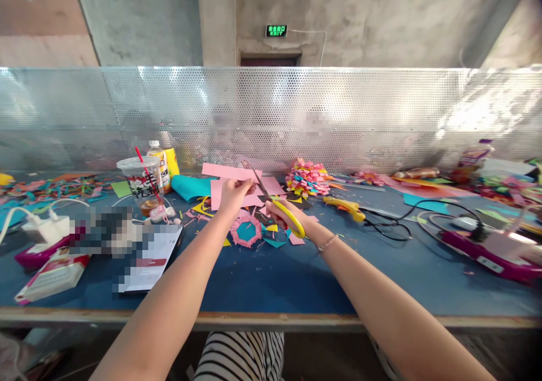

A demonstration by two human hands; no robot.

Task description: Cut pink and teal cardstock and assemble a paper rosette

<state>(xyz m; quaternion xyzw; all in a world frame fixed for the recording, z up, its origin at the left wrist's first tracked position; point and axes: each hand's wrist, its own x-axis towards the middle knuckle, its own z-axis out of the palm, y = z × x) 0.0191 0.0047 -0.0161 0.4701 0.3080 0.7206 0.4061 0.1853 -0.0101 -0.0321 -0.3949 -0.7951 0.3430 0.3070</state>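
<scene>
My left hand (237,193) pinches a strip of pink paper (224,171) by its lower edge, above the table. In my right hand (290,214) is a pair of scissors (292,221) with yellow handles, its blades pointing up and to the left, close to the strip's right end. Whether the blades touch the paper I cannot tell. Under my hands lie larger pink sheets (217,196). A pink folded-paper ring (247,232) with a blue centre rests just nearer to me, among paper scraps (275,241).
Behind my hands sits a heap of pink, yellow and blue paper loops (307,176). A plastic cup (141,183), a bottle (157,163) and a tablet (152,259) are at left. To the right lie a yellow glue gun (345,207) and a purple power strip (486,257). A perforated metal screen (271,110) backs the table.
</scene>
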